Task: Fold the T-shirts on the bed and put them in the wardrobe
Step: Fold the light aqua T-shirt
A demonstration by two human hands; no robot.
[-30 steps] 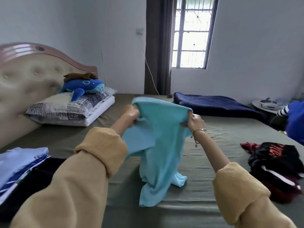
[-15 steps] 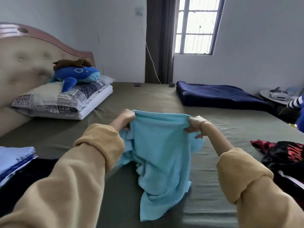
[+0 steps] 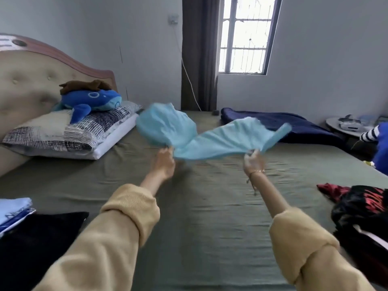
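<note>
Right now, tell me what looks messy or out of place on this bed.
The red-and-black clothes lie in a crumpled heap at the bed's right edge, unfolded. The light blue T-shirt is airborne, flung out by both hands, not lying flat.

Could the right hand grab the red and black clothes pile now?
Probably not yet. The right hand is busy pinching the blue T-shirt, with the left hand on the other end. The pile lies close on the right with nothing between, so it looks reachable once the shirt is let go.

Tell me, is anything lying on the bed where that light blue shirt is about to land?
Nothing visible. Both hands, left and right, hold the light blue T-shirt above bare green sheet; the dark clothes pile sits off right.
</note>
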